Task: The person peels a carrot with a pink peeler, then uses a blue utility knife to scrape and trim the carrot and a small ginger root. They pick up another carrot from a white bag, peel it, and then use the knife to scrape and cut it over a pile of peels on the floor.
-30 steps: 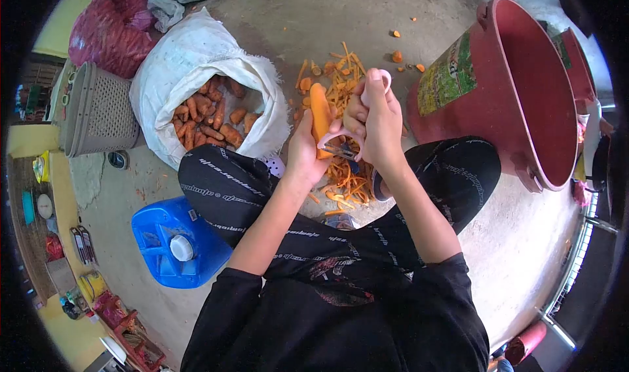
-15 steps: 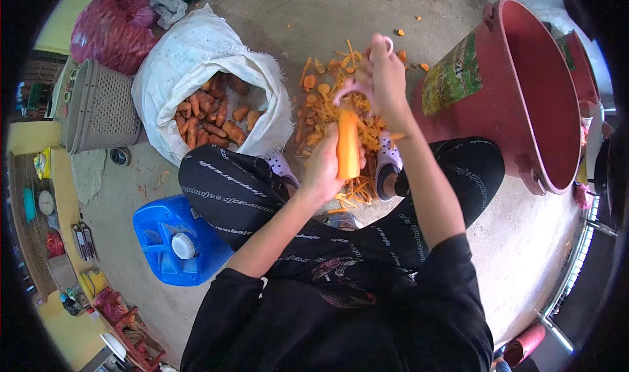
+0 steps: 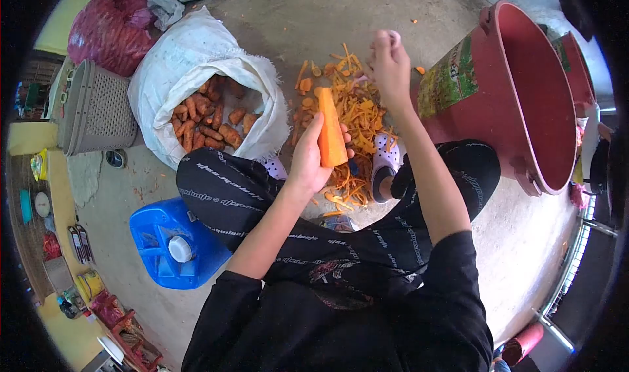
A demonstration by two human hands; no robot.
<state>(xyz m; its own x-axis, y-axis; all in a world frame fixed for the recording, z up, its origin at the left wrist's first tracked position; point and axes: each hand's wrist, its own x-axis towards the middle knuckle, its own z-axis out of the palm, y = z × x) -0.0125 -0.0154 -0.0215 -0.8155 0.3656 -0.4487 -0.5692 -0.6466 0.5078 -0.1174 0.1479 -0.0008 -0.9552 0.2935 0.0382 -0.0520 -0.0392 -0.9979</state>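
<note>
My left hand [image 3: 309, 162] is wrapped round a peeled orange carrot [image 3: 332, 139], its narrow end pointing away from me. To the right and a little farther off, my right hand [image 3: 391, 70] is closed on a pink peeler [image 3: 394, 37]; its handle end shows above the fist, and most of the rest is hidden. The peeler is apart from the carrot. Beneath both hands, a heap of carrot peelings [image 3: 354, 110] with cut pieces covers the floor between my feet.
At the left, a white sack [image 3: 190, 57] lies open with unpeeled carrots [image 3: 211, 113] inside. A blue jerrycan [image 3: 157, 241] stands by my left knee. A large red bucket [image 3: 485, 110] is beside my right knee. A grey perforated basket [image 3: 108, 110] stands far left.
The peeler has come off the carrot, and my right hand has turned slightly. My left hand has shifted a little left and nearer, with the carrot now tilted and more exposed.
</note>
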